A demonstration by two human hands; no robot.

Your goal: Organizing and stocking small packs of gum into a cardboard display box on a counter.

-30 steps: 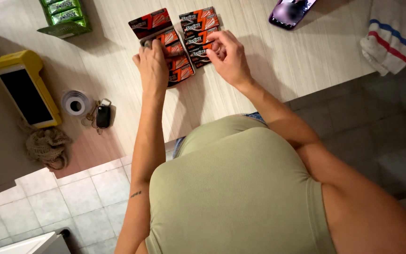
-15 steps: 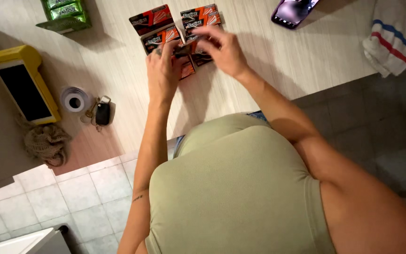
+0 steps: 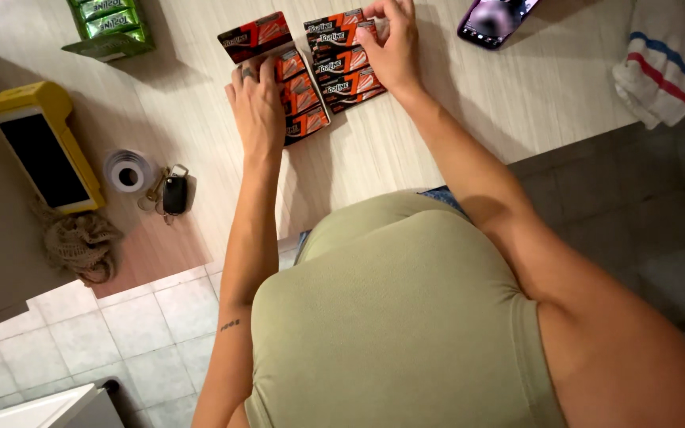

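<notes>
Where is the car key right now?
In the head view, the small black car key lies on the pale wooden counter at the left, beside the white tape roll and right of the yellow card terminal.

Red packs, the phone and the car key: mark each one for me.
red packs [image 3: 341,70]: head view, on the face of a middle pack in the right column.
phone [image 3: 491,19]: head view, on its screen.
car key [image 3: 174,194]: head view, on the black fob.
</notes>
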